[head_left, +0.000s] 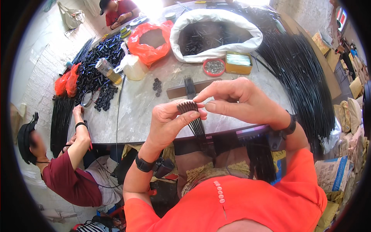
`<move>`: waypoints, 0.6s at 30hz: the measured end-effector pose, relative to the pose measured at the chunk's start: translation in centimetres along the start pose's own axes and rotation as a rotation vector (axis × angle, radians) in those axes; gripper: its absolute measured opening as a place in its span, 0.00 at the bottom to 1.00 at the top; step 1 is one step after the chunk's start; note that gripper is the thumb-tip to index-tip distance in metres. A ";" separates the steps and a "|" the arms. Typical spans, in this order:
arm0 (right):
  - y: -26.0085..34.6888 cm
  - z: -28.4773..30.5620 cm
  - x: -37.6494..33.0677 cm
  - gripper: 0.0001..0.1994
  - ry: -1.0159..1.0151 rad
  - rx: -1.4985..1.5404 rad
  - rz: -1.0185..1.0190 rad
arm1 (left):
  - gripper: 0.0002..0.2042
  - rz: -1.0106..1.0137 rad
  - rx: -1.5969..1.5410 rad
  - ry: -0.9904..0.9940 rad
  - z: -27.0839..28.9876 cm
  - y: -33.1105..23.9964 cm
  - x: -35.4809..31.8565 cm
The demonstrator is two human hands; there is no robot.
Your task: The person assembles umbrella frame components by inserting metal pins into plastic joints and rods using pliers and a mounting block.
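My left hand (166,121) is closed around a bundle of thin black rods (196,125), fanned side by side with the thumb across them. Their thicker dark ends line up in a row above the thumb, and the lower ends run down past the table's edge. My right hand (241,102) meets the bundle's right side, index finger and thumb brought close in a pinch. Whatever lies between those fingertips is too small to make out. Just beyond my hands, a brown block (176,91) rests on the table with more thin black rods (189,86) across it.
On the grey table (133,112) stand a white sack (177,38) of small dark parts, a red bag (147,56), a red dish (213,67) of small metal pieces and a yellow tin (238,69). Long black rods (299,77) cover the right side. A co-worker (69,178) sits at left.
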State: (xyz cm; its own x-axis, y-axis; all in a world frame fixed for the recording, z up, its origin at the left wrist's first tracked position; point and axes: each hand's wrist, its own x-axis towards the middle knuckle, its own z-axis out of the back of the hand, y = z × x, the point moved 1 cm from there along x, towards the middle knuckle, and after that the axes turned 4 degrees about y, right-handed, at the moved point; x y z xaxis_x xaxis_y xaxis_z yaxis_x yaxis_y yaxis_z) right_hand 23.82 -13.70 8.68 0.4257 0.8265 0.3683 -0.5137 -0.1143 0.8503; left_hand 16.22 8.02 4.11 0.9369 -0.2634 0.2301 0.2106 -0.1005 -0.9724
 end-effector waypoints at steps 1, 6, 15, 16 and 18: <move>0.0 0.1 0.1 0.11 0.003 0.006 -0.003 | 0.10 0.005 -0.002 -0.004 0.0 0.0 0.0; -0.5 0.5 0.4 0.11 0.052 0.136 -0.094 | 0.09 0.020 -0.013 -0.053 -0.3 -0.3 0.0; -0.4 -0.4 0.1 0.11 -0.057 0.065 -0.115 | 0.08 0.035 0.033 -0.084 -0.2 -0.4 0.2; 0.0 -0.3 0.1 0.11 -0.049 -0.027 -0.082 | 0.09 0.033 0.034 -0.063 -0.1 -0.3 0.2; 0.2 0.1 0.1 0.11 -0.024 -0.082 -0.038 | 0.11 0.026 0.034 -0.014 0.2 -0.3 0.2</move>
State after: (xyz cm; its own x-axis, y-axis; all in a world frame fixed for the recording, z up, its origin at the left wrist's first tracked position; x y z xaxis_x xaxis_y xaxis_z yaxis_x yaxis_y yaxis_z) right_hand 23.83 -13.72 8.90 0.4631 0.8158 0.3464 -0.5560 -0.0370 0.8304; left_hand 16.42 8.17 4.48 0.9460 -0.2516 0.2043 0.1952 -0.0610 -0.9789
